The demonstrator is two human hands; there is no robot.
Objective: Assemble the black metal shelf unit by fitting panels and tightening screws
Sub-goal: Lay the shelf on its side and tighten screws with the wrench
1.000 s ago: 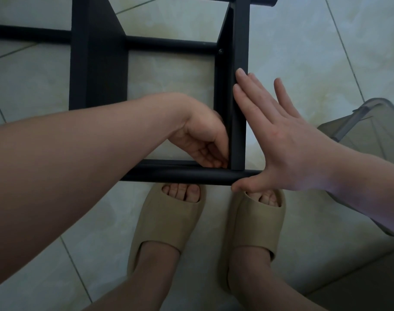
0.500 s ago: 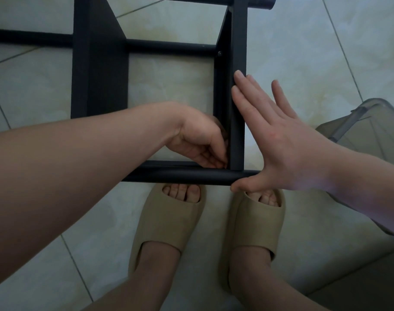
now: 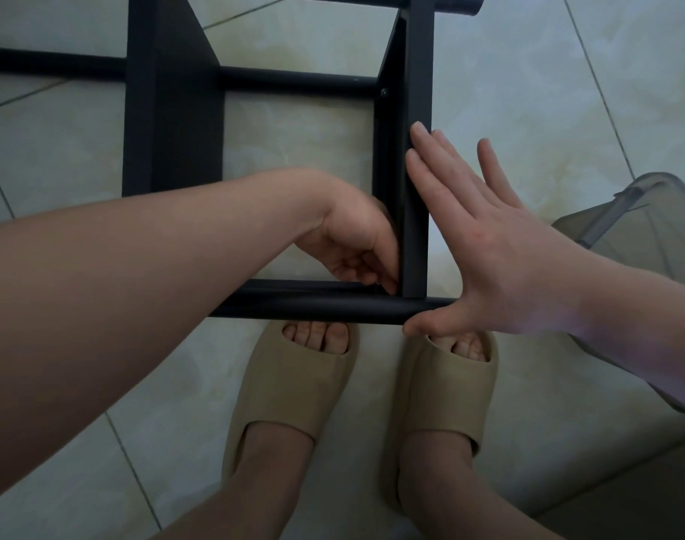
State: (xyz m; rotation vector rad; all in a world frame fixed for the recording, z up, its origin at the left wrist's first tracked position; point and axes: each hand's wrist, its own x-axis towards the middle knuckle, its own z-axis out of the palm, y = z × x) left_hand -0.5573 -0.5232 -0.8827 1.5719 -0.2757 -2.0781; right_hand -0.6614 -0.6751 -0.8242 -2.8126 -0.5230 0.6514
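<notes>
Black metal shelf unit point(image 3: 169, 122) rests on the pale tiled floor point(image 3: 294, 150). Our right hand point(image 3: 500, 259) presses flat, fingers straight, against its outer panel point(image 3: 417, 189). Our left hand point(image 3: 352, 243) curls its fingers into the inside corner by the front tube point(image 3: 313, 305), and we cannot tell what they hold.

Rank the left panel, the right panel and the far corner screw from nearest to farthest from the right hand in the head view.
1. right panel: touching; the right hand presses flat against its outer side.
2. far corner screw: on that panel's inner face, beyond the fingertips.
3. left panel: across the frame opening, on the left.
</notes>
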